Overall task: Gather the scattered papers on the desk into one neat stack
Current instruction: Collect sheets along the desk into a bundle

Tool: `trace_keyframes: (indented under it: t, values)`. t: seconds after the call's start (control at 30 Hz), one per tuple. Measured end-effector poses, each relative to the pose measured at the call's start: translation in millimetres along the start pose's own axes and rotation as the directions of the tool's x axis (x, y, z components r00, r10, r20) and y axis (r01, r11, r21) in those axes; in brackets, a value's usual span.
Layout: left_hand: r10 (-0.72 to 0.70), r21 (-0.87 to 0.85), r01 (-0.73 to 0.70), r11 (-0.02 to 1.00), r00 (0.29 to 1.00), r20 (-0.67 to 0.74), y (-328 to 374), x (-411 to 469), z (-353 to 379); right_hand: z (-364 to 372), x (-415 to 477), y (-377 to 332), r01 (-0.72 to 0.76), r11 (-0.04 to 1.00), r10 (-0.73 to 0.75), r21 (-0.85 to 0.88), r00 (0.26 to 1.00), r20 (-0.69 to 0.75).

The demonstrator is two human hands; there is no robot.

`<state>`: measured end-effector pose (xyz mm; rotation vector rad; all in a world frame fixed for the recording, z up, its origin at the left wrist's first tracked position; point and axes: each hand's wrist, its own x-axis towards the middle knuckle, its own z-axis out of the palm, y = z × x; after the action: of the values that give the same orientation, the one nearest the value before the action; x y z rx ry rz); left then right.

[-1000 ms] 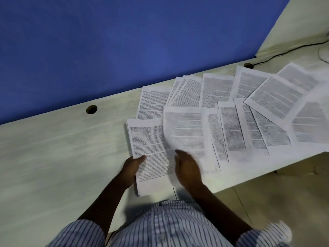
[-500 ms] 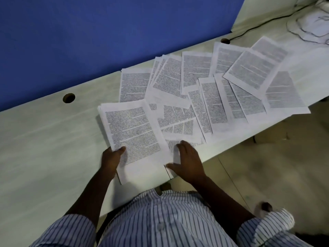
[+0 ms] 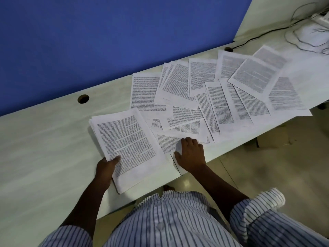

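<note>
On desk (image 3: pixel 44 139) | left grip (image 3: pixel 106 168) clamps printed stack (image 3: pixel 128 145) | right grip (image 3: pixel 191 154) splayed, apparently pressing loose sheet (image 3: pixel 167 142)

Your shirt (image 3: pixel 170 229) is white with thin dark-blue vertical stripes, a small button (image 3: pixel 159 226) on its front. Both sleeves (image 3: pixel 252 223) are rolled into thick cuffs (image 3: pixel 267 198) near the elbow; your left hand (image 3: pixel 106 168) and right hand (image 3: pixel 192 155) are bare.
</note>
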<state>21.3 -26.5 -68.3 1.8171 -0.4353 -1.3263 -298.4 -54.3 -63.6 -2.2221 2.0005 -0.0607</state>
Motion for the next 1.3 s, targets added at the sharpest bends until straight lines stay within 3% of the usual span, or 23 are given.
trace_keyframes:
  t: [0.23,0.47,0.7,0.8,0.97,1.07,1.13,1.2,1.27,1.3]
  values:
    - [0.005,-0.017,-0.005,1.000,1.000,0.000,-7.8,-12.1,-28.0,-11.2,14.9,-27.5,0.175,0.985,-0.174,-0.005,0.984,0.036]
    - [0.032,0.012,-0.031,0.999,0.989,-0.142,-19.8,-27.4,-51.9,-3.5,15.9,-69.0,0.157,0.988,-0.157,0.002,0.986,0.059]
    - [0.012,0.003,-0.011,1.000,0.990,-0.140,-35.0,-37.8,-65.1,-0.2,29.7,-68.2,0.152,0.984,-0.145,-0.091,0.987,0.074]
    - [-0.001,-0.008,0.000,1.000,0.993,-0.122,-34.6,-38.7,-67.5,-6.8,41.8,-58.9,0.167,0.986,-0.166,-0.009,0.983,0.078]
    - [-0.058,-0.069,0.054,0.996,0.997,-0.058,-37.6,-42.4,-74.6,-25.2,51.1,-66.6,0.022,0.957,-0.045,0.290,0.996,0.074]
    - [-0.073,-0.118,0.072,0.990,0.997,-0.006,-38.2,-42.5,-77.6,-31.4,45.2,-110.9,0.095,0.861,-0.168,0.499,0.980,0.103]
    - [-0.078,-0.133,0.082,0.988,0.996,0.037,-38.7,-43.7,-75.8,-32.3,42.1,-147.9,0.023,0.766,-0.165,0.642,0.973,0.163]
    - [-0.081,-0.133,0.089,0.987,0.995,0.061,-38.0,-45.7,-72.3,-34.9,42.5,-183.7,-0.239,0.558,-0.156,0.795,0.910,0.384]
    - [-0.075,-0.127,0.082,0.989,0.995,0.062,-37.2,-47.0,-70.9,-39.2,45.6,-211.6,-0.564,0.276,-0.264,0.778,0.734,0.625]
    - [-0.076,-0.113,0.082,0.990,0.996,0.057,-35.7,-50.1,-72.0,-43.0,48.3,-219.5,-0.654,0.201,-0.326,0.729,0.657,0.680]
